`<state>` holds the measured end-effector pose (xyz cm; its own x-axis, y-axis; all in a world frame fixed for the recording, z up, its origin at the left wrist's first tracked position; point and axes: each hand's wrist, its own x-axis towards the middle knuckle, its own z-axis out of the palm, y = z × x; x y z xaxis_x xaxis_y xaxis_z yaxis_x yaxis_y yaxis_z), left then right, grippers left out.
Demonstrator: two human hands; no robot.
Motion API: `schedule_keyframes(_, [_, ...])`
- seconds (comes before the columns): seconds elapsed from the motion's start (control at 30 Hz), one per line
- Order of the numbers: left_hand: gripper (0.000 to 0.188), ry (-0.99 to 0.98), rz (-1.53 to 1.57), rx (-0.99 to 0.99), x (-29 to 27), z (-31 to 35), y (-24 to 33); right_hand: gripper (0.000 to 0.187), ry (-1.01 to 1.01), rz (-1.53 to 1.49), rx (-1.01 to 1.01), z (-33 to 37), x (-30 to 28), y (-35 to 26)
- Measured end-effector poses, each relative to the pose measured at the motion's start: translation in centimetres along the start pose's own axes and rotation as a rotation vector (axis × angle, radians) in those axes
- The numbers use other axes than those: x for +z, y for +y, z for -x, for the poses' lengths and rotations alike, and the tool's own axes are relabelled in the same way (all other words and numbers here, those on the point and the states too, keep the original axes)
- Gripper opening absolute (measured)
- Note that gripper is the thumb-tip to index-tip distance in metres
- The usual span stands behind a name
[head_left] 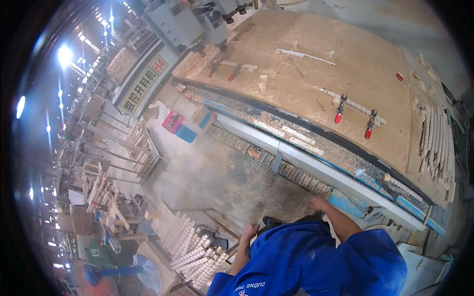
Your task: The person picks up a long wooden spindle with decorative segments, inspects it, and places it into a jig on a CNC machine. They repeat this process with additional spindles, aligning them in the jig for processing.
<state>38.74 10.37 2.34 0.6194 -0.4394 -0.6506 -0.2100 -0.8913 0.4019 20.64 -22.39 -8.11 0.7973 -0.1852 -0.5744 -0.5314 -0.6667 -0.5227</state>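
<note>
My left hand hangs beside my body with its fingers curled in, and nothing shows in it. It is nearest to a stack of pale turned wooden spindles. My right hand hangs low in front of the long machine bed, its fingers loosely curled and no object visible in them. On the sawdust-covered machine table, a turned wooden piece lies under two red-handled toggle clamps. Farther left, another turned piece sits at a second pair of red-handled clamps.
The machine's grey gantry head stands at the far left of the table. Wooden strips are piled on its right end. Pink and blue boxes stand on the floor. A blue fan is at lower left, near wood racks.
</note>
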Motion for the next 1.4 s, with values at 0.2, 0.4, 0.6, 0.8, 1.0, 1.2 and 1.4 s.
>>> schedule_keyframes(0.2, [0.047,0.004,0.227,0.029,-6.0,-2.5,-5.2,0.034,0.297,-0.231,0.202,-4.3,-2.5,-6.9])
schedule_keyframes(0.4, [0.044,-0.031,0.332,0.02,-10.2,-3.9,-8.9,0.035,0.067,-0.149,-0.14,-8.4,2.8,-18.0])
schedule_keyframes(0.6, [0.045,-0.068,0.485,0.035,-12.1,-8.0,-10.1,0.033,-0.077,-0.04,-0.187,-16.5,0.1,-24.2])
schedule_keyframes(0.8, [0.049,-0.073,0.507,-0.03,-16.6,-11.0,-11.0,0.035,-0.137,-0.033,-0.083,-29.5,-3.6,-28.6])
schedule_keyframes(1.0, [0.045,0.026,0.222,-0.274,-26.6,-15.5,-12.0,0.035,-0.188,-0.097,-0.106,-43.3,-9.0,-31.2])
schedule_keyframes(1.2, [0.044,0.127,0.29,-0.306,-35.4,-22.6,-11.2,0.04,-0.334,-0.103,-0.14,-49.4,-16.0,-32.0])
schedule_keyframes(1.4, [0.046,-0.019,0.166,-0.036,-39.7,-31.7,-8.7,0.046,-0.379,-0.09,-0.079,-46.4,-21.2,-27.9])
